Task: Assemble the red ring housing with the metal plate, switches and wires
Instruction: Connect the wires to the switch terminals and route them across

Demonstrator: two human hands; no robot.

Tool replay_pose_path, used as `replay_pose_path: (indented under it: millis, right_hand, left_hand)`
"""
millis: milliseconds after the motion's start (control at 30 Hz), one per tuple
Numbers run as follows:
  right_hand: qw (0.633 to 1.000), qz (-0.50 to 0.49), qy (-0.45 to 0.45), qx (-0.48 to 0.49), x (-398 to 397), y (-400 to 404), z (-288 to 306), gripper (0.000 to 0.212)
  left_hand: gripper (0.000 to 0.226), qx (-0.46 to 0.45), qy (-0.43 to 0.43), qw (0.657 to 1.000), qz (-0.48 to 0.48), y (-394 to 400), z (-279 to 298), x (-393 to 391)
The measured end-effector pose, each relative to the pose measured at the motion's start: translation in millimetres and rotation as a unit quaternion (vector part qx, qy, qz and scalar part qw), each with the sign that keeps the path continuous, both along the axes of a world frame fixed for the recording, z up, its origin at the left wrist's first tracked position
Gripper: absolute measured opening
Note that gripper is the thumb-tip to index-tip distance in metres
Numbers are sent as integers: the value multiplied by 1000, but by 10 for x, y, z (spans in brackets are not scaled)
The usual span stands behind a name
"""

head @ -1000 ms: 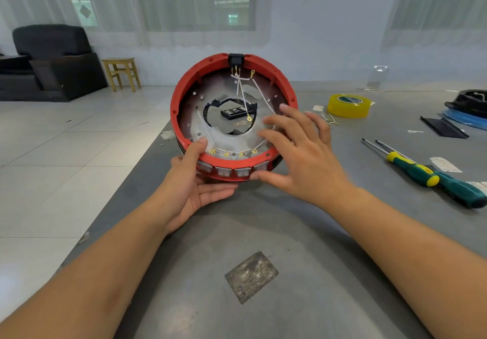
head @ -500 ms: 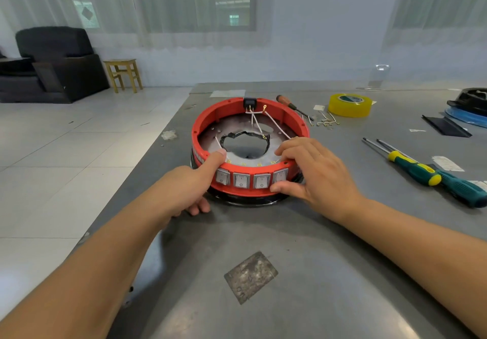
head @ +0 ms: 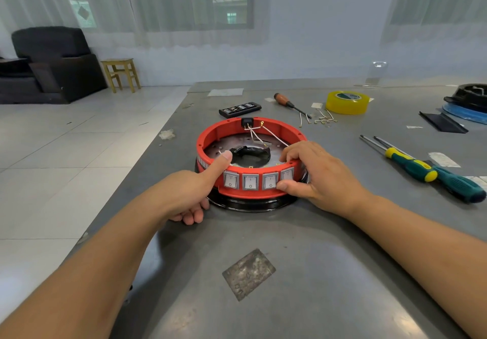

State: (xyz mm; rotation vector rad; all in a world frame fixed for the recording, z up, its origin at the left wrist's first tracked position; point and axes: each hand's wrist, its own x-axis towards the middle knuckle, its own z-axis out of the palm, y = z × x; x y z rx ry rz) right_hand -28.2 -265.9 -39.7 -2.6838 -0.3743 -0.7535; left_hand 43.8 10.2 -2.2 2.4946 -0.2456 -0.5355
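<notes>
The red ring housing [head: 287, 132] lies flat on the grey table [head: 303, 272], on a black base rim [head: 250, 205]. Inside it sits the metal plate [head: 218, 147] with a jagged central hole, and white wires [head: 257, 134] run from a black connector [head: 247, 122] at the far wall. Several grey rocker switches [head: 250, 182] face me on the near wall. My left hand [head: 196, 193] grips the housing's left near side, thumb over the rim. My right hand [head: 319, 178] grips the right near side, fingers curled over the rim and thumb against a switch.
Two green-handled screwdrivers [head: 432, 174] lie to the right. Behind the housing are a black remote-like part [head: 239, 109], a brown-handled screwdriver [head: 288, 104], loose short wires [head: 322, 120] and yellow tape [head: 346, 102]. Black and blue parts [head: 469, 104] sit far right. The table's left edge is close.
The housing was tilted up toward me and has been lowered flat onto the table. Both hands moved with it and now clasp its near rim.
</notes>
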Motion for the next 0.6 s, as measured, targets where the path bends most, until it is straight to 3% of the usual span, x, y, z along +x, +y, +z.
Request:
replay_pose_path:
  millis: [133, 233, 300, 367, 467, 600]
  right_hand:
    - [1000, 5, 19, 1, 6, -28, 4, 42]
    - [1000, 12, 27, -4, 9, -26, 8, 42]
    - [999, 20, 32, 3, -2, -36, 9, 44]
    - [998, 46, 32, 38, -26, -50, 7, 45]
    - [993, 77, 24, 80, -30, -67, -2, 34]
    - [995, 62, 35, 77, 4, -89, -12, 33]
  left_hand:
    - [126, 29, -34, 999, -27, 33, 6, -6]
    - [101, 13, -272, 962, -28, 82, 12, 77]
    - [61, -109, -399, 908, -73, 143, 11, 98]
    - [27, -181, -393, 887, -161, 164, -4, 64]
    - [27, -156, -329, 906, -218, 151, -111, 53]
    - [19, -200, -325, 905, -189, 118, -182, 68]
